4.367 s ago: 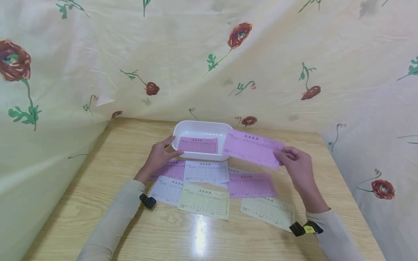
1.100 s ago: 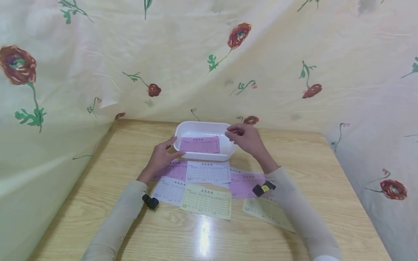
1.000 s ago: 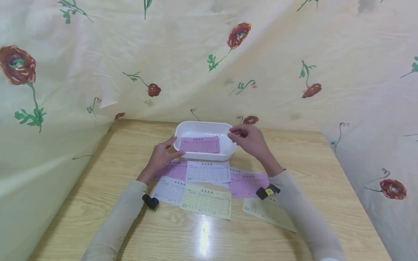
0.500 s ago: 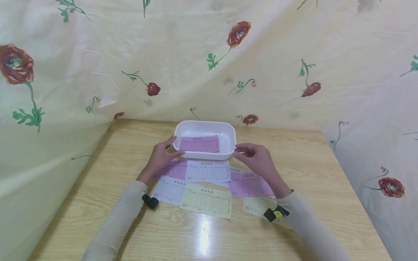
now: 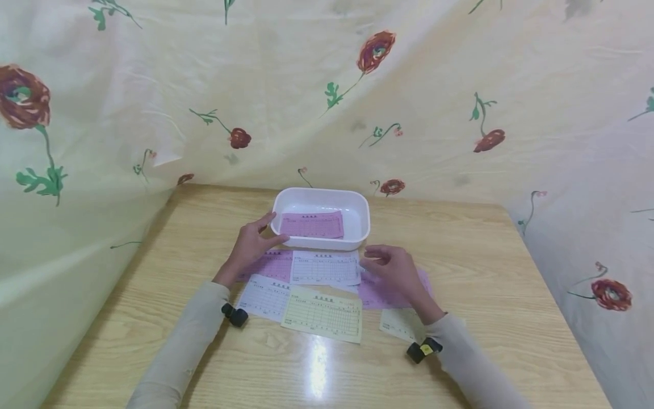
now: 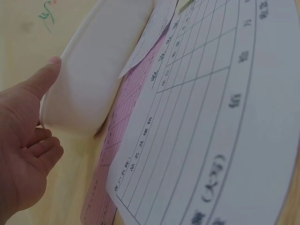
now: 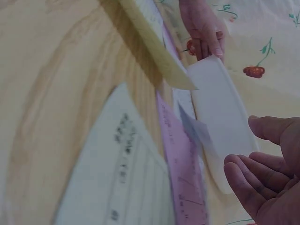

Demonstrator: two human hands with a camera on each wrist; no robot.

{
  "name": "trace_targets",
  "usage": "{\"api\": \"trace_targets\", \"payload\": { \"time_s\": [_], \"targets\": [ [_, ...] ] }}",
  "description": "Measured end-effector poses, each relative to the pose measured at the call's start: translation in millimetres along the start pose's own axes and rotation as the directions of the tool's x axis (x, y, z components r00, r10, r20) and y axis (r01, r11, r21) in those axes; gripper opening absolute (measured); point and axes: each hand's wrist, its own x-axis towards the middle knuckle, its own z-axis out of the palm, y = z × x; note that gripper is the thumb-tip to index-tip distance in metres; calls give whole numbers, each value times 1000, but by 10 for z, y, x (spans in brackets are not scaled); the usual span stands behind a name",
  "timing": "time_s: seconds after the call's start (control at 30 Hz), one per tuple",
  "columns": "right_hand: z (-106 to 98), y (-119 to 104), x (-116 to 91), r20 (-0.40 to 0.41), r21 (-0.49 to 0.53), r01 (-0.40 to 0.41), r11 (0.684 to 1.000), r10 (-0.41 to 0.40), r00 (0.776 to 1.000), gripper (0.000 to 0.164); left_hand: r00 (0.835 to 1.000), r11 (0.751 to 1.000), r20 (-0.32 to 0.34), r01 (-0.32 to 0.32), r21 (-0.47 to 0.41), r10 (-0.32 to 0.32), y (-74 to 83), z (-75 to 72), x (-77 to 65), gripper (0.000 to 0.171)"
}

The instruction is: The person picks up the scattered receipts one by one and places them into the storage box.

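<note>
My left hand (image 5: 249, 245) grips the left end of a white plastic tray (image 5: 364, 227), thumb at the front and fingers round the side. Inside the tray lie pink printed receipt slips (image 5: 313, 225), stacked slightly askew. Just in front of the tray's right corner, my right hand (image 5: 395, 271) hovers over the loose slips with its thumb and fingers apart, holding nothing. Beneath it a pink slip (image 5: 375, 295) is partly covered. In the right wrist view the fingers of the right hand (image 7: 272, 171) are half bent, beside the tray (image 7: 220, 112).
Loose slips overlap in front of the tray: a white slip (image 5: 325, 268), a yellow slip (image 5: 322, 316), another white slip (image 5: 263, 298) and a pink slip (image 5: 276, 264). A pale yellow slip (image 5: 401, 322) lies at right. Flowered cloth (image 5: 286, 85) hangs behind the wooden table (image 5: 490, 272).
My right hand carried a pink slip to the tray, where it now lies with the other pink one. Since then that hand has come away, down over the loose slips. The left hand stays put.
</note>
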Motion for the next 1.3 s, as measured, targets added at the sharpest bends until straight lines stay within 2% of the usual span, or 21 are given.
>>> {"api": "trace_targets", "payload": {
  "time_s": [0.13, 0.53, 1.0, 1.3],
  "targets": [
    [47, 35, 3, 23, 13, -30, 999, 30, 999, 51, 1000, 1000, -3, -1, 7, 1, 0, -5, -1, 91],
    [153, 88, 68, 20, -18, -21, 1000, 21, 1000, 54, 1000, 1000, -4, -5, 6, 5, -13, 1, 13, 91],
    [238, 82, 116, -13, -64, 1, 998, -2, 1000, 48, 1000, 1000, -3, 1, 12, -1, -1, 5, 17, 91],
    [268, 69, 125, -11, -46, -2, 999, 2, 1000, 43, 1000, 1000, -6, -4, 11, 4, -14, -9, 7, 91]
  ]
}}
